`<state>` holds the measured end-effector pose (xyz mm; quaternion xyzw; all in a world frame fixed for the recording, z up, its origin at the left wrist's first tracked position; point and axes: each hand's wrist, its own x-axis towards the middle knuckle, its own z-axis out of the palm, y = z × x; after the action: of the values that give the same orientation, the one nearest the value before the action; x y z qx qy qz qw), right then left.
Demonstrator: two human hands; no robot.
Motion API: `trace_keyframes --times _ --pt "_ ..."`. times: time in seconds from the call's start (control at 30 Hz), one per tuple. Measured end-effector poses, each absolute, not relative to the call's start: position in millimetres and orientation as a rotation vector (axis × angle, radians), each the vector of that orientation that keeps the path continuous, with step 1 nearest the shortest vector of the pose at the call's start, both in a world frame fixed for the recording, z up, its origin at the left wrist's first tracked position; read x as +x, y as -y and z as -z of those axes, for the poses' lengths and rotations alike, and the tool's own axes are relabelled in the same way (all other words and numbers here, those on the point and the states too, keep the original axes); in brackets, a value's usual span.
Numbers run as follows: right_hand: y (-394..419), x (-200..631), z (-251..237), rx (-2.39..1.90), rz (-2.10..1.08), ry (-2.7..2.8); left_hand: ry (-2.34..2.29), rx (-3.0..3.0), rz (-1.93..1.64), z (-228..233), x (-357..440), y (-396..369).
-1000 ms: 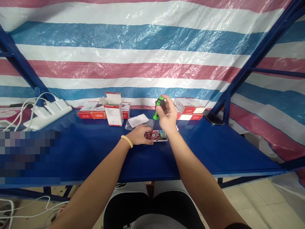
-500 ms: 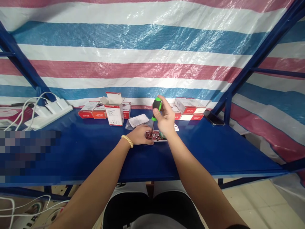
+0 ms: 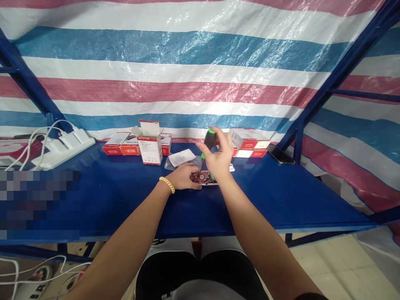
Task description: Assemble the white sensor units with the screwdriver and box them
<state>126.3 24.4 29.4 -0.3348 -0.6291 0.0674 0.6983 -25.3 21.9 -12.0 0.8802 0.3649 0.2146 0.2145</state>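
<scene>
A red circuit board in a white casing [image 3: 204, 178] lies on the blue table. My left hand [image 3: 184, 176], with a beige coiled band at the wrist, grips its left end and holds it against the tabletop. In my right hand [image 3: 220, 154] is a green and black screwdriver [image 3: 209, 139], its handle tilted to the right between thumb and fingers. The shaft points down to the left part of the board; whether the tip sits in a screw is too small to tell. My right hand hides the board's right end.
An open white and red carton [image 3: 150, 148] stands behind my left hand. A white piece [image 3: 181, 157] rests on a clear plastic bag beyond the board. Red and white boxes [image 3: 248, 139] are stacked back right, near a phone [image 3: 281, 154]. A power strip [image 3: 67, 146] lies left.
The screwdriver handle has tilted further right, and my right hand has shifted slightly right with its fingers turned around the handle. My left hand and the board stay put.
</scene>
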Motion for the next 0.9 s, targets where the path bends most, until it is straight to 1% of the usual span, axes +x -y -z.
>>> trace_keyframes --times 0.2,0.27,0.43,0.5,0.6,0.77,0.83,0.9 --pt "-28 130 -26 -0.589 -0.557 1.533 -1.017 2.48 -0.541 13 -26 -23" --pt "-28 129 -25 -0.577 -0.586 1.584 -1.01 2.476 -0.553 13 -26 -23" --pt "-33 131 -23 -0.639 -0.424 1.61 -0.963 2.434 -0.595 11 -26 -23" --pt "-37 133 -23 -0.666 -0.414 1.549 -0.992 2.439 -0.578 12 -26 -23" --pt "-41 138 -25 -0.658 -0.553 1.464 -1.044 2.466 -0.528 12 -26 -23" --pt "-38 147 -27 -0.512 -0.99 1.444 -1.025 2.477 -0.51 11 -26 -23" --pt "-36 148 -25 -0.51 -1.032 1.426 -1.019 2.477 -0.509 10 -26 -23" --pt "-35 147 -22 -0.54 -0.985 1.381 -1.029 2.476 -0.506 10 -26 -23"
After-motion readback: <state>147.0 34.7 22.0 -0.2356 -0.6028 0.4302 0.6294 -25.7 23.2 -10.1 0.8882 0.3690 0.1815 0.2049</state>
